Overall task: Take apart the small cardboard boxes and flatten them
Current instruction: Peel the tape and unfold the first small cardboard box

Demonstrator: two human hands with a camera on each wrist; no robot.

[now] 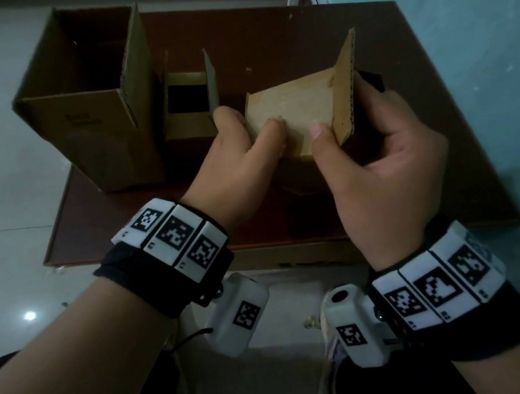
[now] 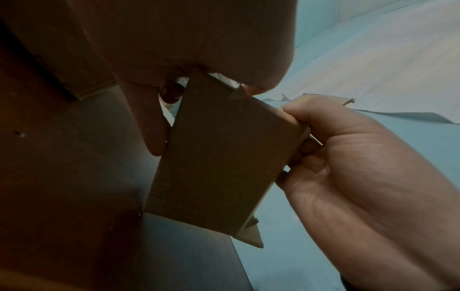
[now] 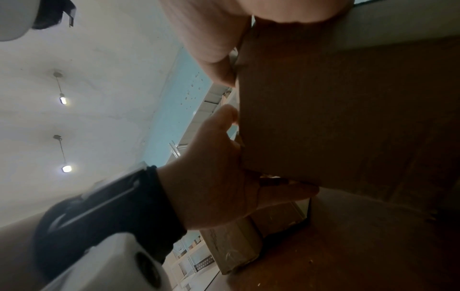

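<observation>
2 hands' fingers (image 1: 269,127) around small box (image 1: 293,116)

surface: dark red-brown board (image 1: 278,40) | on it: large open carton (image 1: 86,122), small open box (image 1: 186,106) beside it

Small brown cardboard box (image 1: 294,120) held aloft, one flap (image 1: 345,88) upright

Left hand (image 1: 238,152) and right hand (image 1: 379,161) raised side by side, thumbs on top, fingers curled beneath, both gripping the small cardboard box (image 1: 293,116).
</observation>
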